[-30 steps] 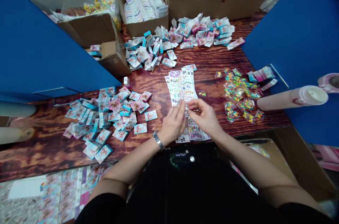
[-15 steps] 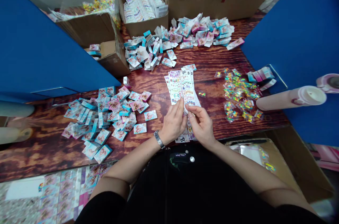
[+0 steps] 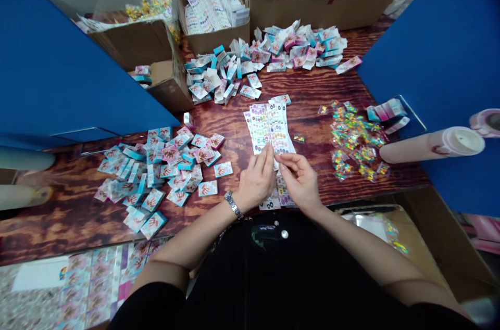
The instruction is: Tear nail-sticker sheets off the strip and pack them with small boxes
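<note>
Printed paper strips (image 3: 278, 129) with rows of small coloured pictures lie overlapping on the wooden table in front of me. My left hand (image 3: 257, 176), a metal watch on its wrist, rests on them with its fingers together. Close beside it, my right hand (image 3: 300, 179) has thumb and forefinger pinched at the strips; what is between those fingertips is too small to make out. Below both hands the strips' lower ends show. A small colourful packet (image 3: 299, 139) lies just right of the strips, and a small box (image 3: 281, 99) touches their top end.
Finished-looking small boxes (image 3: 172, 163) are heaped at the left, more boxes (image 3: 269, 54) at the back. Colourful packets (image 3: 357, 137) lie right, near a pale bottle (image 3: 432, 145). Cardboard boxes (image 3: 219, 41) stand behind; blue panels (image 3: 433, 59) flank the table (image 3: 219, 124).
My right hand has shifted slightly to the right, its fingertips a little farther from my left hand. The whole view has moved very slightly.
</note>
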Tool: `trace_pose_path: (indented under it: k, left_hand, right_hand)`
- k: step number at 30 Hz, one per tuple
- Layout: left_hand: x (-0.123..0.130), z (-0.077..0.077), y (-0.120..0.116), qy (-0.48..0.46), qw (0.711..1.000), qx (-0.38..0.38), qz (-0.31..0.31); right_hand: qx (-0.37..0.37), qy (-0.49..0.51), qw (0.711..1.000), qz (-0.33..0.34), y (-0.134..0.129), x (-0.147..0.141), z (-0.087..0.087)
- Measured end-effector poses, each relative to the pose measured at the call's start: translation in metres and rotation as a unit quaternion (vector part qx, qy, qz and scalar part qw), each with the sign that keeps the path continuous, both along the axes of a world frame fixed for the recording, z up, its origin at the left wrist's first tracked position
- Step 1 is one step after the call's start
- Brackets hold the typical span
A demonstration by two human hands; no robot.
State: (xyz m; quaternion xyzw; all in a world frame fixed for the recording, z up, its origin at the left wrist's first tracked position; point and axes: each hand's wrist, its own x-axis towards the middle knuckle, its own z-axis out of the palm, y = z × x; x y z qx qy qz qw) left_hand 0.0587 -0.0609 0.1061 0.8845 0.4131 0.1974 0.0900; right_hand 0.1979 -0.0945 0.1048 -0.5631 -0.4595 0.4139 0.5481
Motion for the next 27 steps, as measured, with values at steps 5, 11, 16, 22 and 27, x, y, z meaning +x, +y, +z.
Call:
trace_pose_path:
  k: [5,11,16,22,27]
  left_hand:
    - [0.002,-0.003,0.001,-0.012,1.000,0.000,0.009]
    - [0.000,-0.003,0.004,-0.106,0.993,-0.055,-0.007]
    - [0.001,-0.006,0.003,-0.128,0.991,-0.022,-0.017]
    - [-0.032,-0.011,0.010,-0.041,0.998,-0.011,-0.037]
    - [-0.088,0.005,0.035,0.058,0.991,0.021,0.119]
  right_hand:
    - [0.047,-0.138,0.989,-0.003,-0.012,-0.007,0.002]
    - [0.088,-0.181,0.978,0.045,-0.009,-0.003,0.002]
    - [0.130,-0.306,0.940,0.074,-0.008,-0.005,0.004]
    - [0.099,-0.304,0.915,0.245,0.012,0.019,0.003]
    - [0.094,-0.473,0.841,0.244,0.066,0.073,-0.024]
